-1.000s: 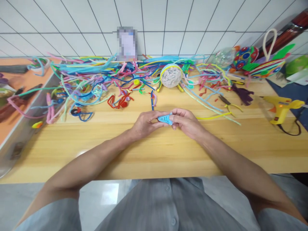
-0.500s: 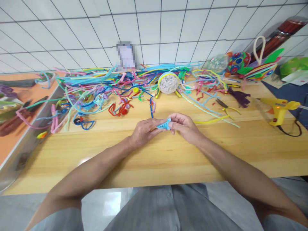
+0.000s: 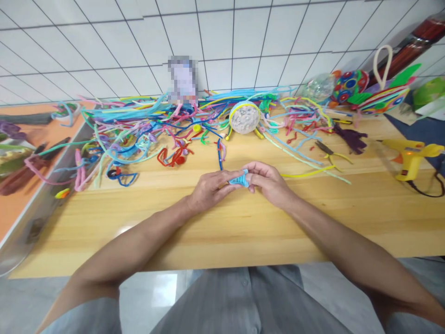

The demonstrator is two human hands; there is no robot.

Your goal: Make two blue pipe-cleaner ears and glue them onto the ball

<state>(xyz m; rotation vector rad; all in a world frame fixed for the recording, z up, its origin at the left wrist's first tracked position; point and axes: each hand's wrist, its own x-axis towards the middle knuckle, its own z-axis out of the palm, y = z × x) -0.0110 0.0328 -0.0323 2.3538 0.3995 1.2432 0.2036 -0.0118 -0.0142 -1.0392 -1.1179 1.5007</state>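
A small light-blue piece, seemingly of folded pipe cleaner, is held over the middle of the wooden table. My left hand grips its left end between thumb and fingers. At its right end, the thumb and fingers of my right hand pinch it, and they hide part of it. Just beyond my hands lies a dark-blue pipe cleaner. A yellow pipe cleaner runs out to the right of my right hand.
Tangled pipe cleaners line the wall, with a white domed piece among them. Pliers and a yellow glue gun lie right. A colourful craft stands back right. A grey-edged tray is left.
The light-blue piece has turned slightly in my fingers and shows more of its ridged face. Both hands stay on it. The view has shifted a little.
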